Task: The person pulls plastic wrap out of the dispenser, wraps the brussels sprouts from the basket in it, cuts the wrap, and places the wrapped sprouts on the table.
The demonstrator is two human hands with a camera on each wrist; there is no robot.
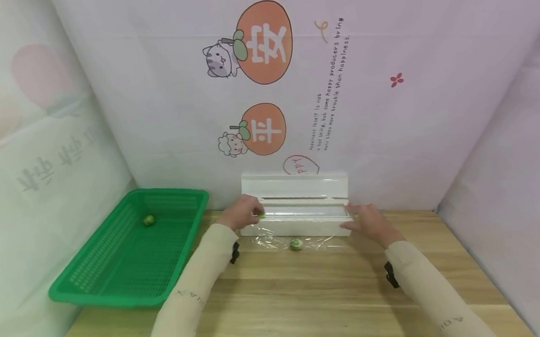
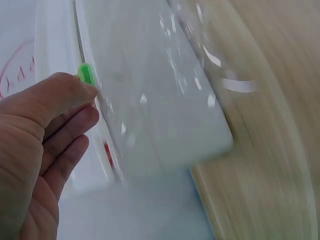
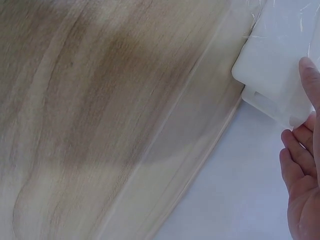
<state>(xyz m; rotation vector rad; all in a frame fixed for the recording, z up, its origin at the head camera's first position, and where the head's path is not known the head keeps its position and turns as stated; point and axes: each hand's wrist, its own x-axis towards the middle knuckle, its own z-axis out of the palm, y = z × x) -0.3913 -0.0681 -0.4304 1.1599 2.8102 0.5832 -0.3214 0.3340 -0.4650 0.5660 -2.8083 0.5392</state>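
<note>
Stretching left to right, white box (image 1: 298, 228), lid (image 1: 295, 186) raised at back

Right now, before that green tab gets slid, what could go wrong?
1. The film is wrinkled in front of the box; it might snag or tear unevenly as the left hand moves the green tab.
2. The sprout is small and round by the box front; a tug on the film could roll it.
3. The right hand holds just one end, so the box may twist.
</note>
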